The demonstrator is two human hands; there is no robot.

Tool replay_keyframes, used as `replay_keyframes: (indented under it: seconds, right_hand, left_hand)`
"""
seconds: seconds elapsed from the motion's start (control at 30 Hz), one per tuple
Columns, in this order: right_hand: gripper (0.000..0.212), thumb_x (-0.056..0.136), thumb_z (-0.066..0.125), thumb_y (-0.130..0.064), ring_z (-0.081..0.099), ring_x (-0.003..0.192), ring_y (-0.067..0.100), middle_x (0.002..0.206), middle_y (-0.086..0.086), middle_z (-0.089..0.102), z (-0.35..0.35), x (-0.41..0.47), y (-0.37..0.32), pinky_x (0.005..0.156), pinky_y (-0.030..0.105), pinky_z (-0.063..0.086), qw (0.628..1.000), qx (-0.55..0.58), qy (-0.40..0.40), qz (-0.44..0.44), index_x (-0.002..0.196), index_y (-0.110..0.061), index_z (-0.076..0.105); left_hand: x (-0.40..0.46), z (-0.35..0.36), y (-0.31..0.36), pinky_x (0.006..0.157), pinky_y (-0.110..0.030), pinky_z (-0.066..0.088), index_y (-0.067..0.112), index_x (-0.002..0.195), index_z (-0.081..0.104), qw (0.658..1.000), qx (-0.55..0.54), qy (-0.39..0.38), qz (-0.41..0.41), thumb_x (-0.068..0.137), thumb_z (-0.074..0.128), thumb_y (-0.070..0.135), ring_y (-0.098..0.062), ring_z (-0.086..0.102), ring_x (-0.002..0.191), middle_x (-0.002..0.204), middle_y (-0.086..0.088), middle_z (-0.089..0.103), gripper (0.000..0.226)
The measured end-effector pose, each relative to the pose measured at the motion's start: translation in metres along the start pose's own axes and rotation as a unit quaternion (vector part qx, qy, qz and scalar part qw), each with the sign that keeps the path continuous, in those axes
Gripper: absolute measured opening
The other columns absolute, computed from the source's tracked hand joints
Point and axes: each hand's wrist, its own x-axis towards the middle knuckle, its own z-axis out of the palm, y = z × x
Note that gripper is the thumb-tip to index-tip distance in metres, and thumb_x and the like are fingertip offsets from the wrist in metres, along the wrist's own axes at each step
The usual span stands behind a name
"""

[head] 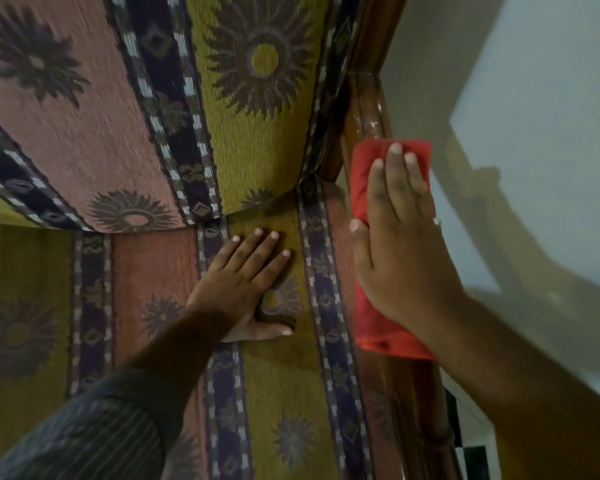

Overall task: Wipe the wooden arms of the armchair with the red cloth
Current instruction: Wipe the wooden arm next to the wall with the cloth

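The red cloth (364, 174) lies folded along the armchair's right wooden arm (371, 109), which runs from the bottom of the view up to the backrest. My right hand (399, 244) presses flat on the cloth, fingers pointing up the arm and the thumb curled round the cloth's inner edge. Glossy brown wood shows above the cloth and below it (413, 403). My left hand (246, 282) rests palm down on the patterned seat cushion (284, 393), fingers spread, holding nothing. The chair's left arm is out of view.
The striped, flower-patterned backrest (118, 116) fills the upper left. A pale wall (534, 98) with shadows stands right of the arm. A bit of black-and-white floor (468, 459) shows at the bottom right.
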Motion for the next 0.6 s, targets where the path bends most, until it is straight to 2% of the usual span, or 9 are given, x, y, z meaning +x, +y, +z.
replay_keyframes:
  seconds: [0.1, 0.23, 0.37, 0.5, 0.53, 0.6]
  right_hand:
    - [0.069, 0.095, 0.028, -0.030, 0.008, 0.155, 0.036, 0.166, 0.022, 0.013, -0.002, 0.020, 0.001, 0.125, 0.048, 0.008, 0.997, -0.053, -0.015, -0.055, 0.156, 0.001, 0.016]
    - [0.074, 0.093, 0.029, -0.033, 0.006, 0.155, 0.034, 0.167, 0.020, 0.009, -0.004, 0.050, 0.004, 0.126, 0.050, 0.009, 0.997, -0.041, -0.034, -0.050, 0.157, -0.001, 0.012]
    - [0.071, 0.101, 0.035, -0.034, 0.002, 0.156, 0.030, 0.169, 0.016, 0.003, -0.001, 0.067, 0.004, 0.125, 0.040, 0.006, 1.000, 0.022, -0.005, 0.015, 0.158, -0.006, 0.004]
    - [0.069, 0.105, 0.034, -0.037, 0.010, 0.155, 0.030, 0.168, 0.016, 0.006, 0.001, 0.051, 0.001, 0.115, 0.029, 0.008, 0.985, 0.111, 0.016, 0.130, 0.158, -0.007, 0.004]
    - [0.068, 0.105, 0.033, -0.037, 0.008, 0.155, 0.030, 0.168, 0.017, 0.006, 0.001, 0.046, 0.000, 0.115, 0.029, 0.007, 0.987, 0.102, 0.014, 0.125, 0.158, -0.006, 0.004]
    - [0.066, 0.105, 0.033, -0.033, 0.001, 0.156, 0.032, 0.168, 0.019, 0.004, 0.000, 0.040, -0.001, 0.121, 0.036, 0.004, 0.998, 0.029, 0.010, 0.060, 0.157, -0.003, 0.007]
  left_hand:
    - [0.001, 0.003, 0.000, 0.122, -0.051, 0.003, 0.016, 0.157, 0.018, 1.000, -0.009, 0.010, 0.000, 0.068, 0.028, 0.099, -0.035, 0.011, 0.152, 0.164, -0.015, 0.017, 0.122]
    - [0.000, 0.001, 0.001, 0.122, -0.051, 0.002, 0.016, 0.157, 0.018, 1.000, -0.015, -0.001, 0.000, 0.068, 0.028, 0.099, -0.036, 0.011, 0.152, 0.164, -0.015, 0.016, 0.122]
    - [-0.001, -0.003, 0.001, 0.123, -0.051, 0.004, 0.016, 0.157, 0.018, 1.000, -0.009, -0.003, 0.000, 0.068, 0.027, 0.099, -0.035, 0.011, 0.152, 0.165, -0.015, 0.016, 0.122]
    - [-0.003, -0.003, 0.002, 0.122, -0.054, 0.010, 0.014, 0.157, 0.020, 1.000, -0.011, 0.000, 0.003, 0.069, 0.030, 0.098, -0.036, 0.014, 0.152, 0.164, -0.016, 0.018, 0.121]
    - [-0.003, -0.003, 0.002, 0.122, -0.054, 0.010, 0.014, 0.157, 0.021, 1.000, -0.011, 0.000, 0.003, 0.069, 0.030, 0.098, -0.036, 0.014, 0.152, 0.164, -0.016, 0.018, 0.121]
    - [-0.003, -0.003, 0.002, 0.122, -0.054, 0.011, 0.014, 0.156, 0.021, 1.000, -0.011, 0.007, 0.007, 0.069, 0.030, 0.098, -0.036, 0.014, 0.152, 0.164, -0.016, 0.018, 0.121]
